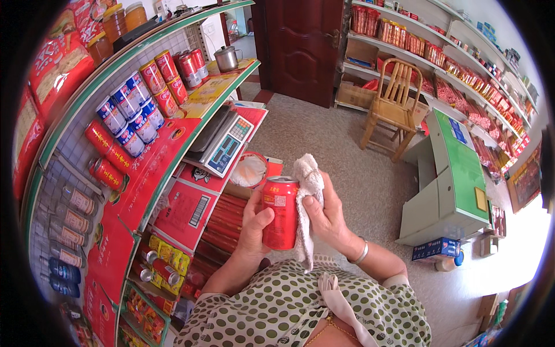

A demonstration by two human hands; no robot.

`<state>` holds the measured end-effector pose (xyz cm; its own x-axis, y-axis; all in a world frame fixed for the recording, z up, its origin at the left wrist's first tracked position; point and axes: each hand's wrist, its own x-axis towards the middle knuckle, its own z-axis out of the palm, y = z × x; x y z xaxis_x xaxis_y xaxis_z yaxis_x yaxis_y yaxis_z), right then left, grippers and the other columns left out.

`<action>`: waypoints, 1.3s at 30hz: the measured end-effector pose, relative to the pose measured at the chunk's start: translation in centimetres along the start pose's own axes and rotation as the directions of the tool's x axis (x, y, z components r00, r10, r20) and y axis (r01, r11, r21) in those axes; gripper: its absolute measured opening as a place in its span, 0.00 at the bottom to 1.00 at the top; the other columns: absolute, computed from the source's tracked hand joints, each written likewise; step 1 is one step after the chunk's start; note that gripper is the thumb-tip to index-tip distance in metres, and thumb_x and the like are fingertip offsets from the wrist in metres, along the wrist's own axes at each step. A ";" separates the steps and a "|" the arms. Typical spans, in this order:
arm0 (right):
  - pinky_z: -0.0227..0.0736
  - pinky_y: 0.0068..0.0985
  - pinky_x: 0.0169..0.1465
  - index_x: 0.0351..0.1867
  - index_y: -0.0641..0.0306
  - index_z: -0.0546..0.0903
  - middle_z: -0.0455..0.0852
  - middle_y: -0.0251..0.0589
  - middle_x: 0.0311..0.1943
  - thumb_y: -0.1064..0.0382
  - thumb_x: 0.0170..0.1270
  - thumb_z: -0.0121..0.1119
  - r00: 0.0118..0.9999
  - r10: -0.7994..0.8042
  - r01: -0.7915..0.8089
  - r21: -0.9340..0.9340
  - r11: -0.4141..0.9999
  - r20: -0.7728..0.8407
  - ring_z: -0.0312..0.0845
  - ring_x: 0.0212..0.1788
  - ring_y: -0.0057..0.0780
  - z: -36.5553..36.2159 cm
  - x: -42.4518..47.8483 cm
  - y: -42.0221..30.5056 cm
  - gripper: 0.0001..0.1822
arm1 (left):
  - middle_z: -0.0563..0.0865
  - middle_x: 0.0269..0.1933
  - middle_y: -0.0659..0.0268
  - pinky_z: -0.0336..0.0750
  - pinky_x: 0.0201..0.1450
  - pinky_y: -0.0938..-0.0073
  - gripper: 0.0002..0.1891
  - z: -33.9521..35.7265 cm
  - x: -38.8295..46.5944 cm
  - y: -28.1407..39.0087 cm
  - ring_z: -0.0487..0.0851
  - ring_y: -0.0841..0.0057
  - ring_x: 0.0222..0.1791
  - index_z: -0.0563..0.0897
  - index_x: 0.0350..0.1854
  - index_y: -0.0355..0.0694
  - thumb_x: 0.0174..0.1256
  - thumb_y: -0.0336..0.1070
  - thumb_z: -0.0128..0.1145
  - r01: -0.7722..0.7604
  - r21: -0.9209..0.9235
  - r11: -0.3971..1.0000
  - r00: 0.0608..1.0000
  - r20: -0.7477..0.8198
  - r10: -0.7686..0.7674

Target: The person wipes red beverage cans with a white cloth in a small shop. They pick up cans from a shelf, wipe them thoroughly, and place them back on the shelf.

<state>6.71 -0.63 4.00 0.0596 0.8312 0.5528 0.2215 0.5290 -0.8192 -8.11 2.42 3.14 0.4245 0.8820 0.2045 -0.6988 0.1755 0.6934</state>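
Upright in front of the chest, a red drink can [279, 217] is held by my left hand [256, 225], the thumb across its printed side. My right hand [327, 212] grips a whitish cloth [308, 182], which touches the can's right side and hangs down past its base. On the shelf to the left stand more red cans [105, 173], several blue-and-white cans [125, 102], red-and-yellow cans [166, 65] and clear bottles [73, 221]. A lidded metal mug [226, 58] is at the shelf's far end.
A digital scale [227, 145] and a red-rimmed basin [249, 169] sit beside the green-edged shelf [151, 217]. Beyond are a dark red door [299, 47], a wooden chair [392, 110] and a green-topped desk [461, 173]. Stocked wall shelves [416, 39] line the right.
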 end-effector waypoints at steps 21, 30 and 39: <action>0.63 0.36 0.53 0.57 0.67 0.67 0.67 0.56 0.51 0.67 0.48 0.59 0.913 -0.409 0.384 -0.347 0.855 0.004 0.66 0.50 0.48 -1.6 0.8 -1.5 0.31 | 0.75 0.51 0.61 0.72 0.54 0.71 0.43 0.6 -0.1 -0.8 0.76 0.74 0.51 0.60 0.61 0.35 0.47 0.52 0.68 0.136 0.003 0.991 0.982 0.133 -0.135; 0.56 0.26 0.61 0.63 0.69 0.59 0.70 0.45 0.56 0.56 0.69 0.43 0.951 0.300 -0.307 0.353 0.884 0.075 0.63 0.58 0.28 5.3 -2.1 1.2 0.26 | 0.76 0.49 0.60 0.70 0.52 0.72 0.35 -2.9 0.5 2.7 0.75 0.75 0.48 0.64 0.58 0.32 0.51 0.44 0.64 -0.171 0.233 0.957 0.980 -0.058 0.190; 0.60 0.29 0.61 0.59 0.64 0.64 0.71 0.45 0.55 0.58 0.64 0.48 0.944 0.232 -0.329 0.602 0.727 0.236 0.67 0.56 0.35 9.0 -1.5 -0.9 0.23 | 0.68 0.56 0.54 0.65 0.59 0.68 0.49 -6.9 -1.4 3.7 0.70 0.69 0.55 0.56 0.61 0.30 0.43 0.52 0.70 -0.458 0.685 0.567 0.841 0.127 0.526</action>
<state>-2.35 -0.79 2.51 -0.1226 0.9473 0.2959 -0.4448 0.2141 -0.8697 -15.20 4.83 0.65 0.0629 0.7784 0.6245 -0.1966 -0.6039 0.7725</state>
